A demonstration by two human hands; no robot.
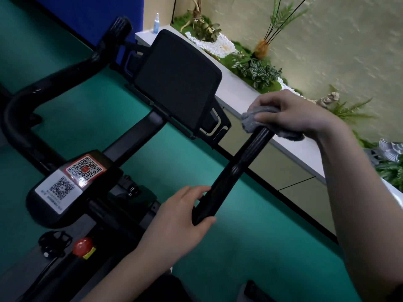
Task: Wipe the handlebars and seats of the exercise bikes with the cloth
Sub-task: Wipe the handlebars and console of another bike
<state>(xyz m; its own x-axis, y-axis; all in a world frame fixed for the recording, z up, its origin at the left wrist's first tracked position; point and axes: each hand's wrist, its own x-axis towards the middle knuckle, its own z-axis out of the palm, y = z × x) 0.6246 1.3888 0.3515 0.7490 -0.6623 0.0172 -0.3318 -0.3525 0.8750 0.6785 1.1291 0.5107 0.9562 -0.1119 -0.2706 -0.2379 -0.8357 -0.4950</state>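
Observation:
A black exercise bike fills the head view. Its right handlebar arm (237, 168) runs up and to the right. My right hand (290, 114) grips a grey cloth (253, 120) wrapped over the tip of that arm. My left hand (181, 216) holds the lower end of the same arm, thumb on one side and fingers on the other. The left handlebar arm (65, 77) curves away at the upper left. The black console screen (176, 81) stands between the two arms.
A panel with QR-code stickers (72, 179) and a red knob (82, 246) sit on the bike's stem. A white ledge (239, 99) with a planter of green plants (255, 68) and a small spray bottle (156, 22) runs behind the bike. The floor is teal.

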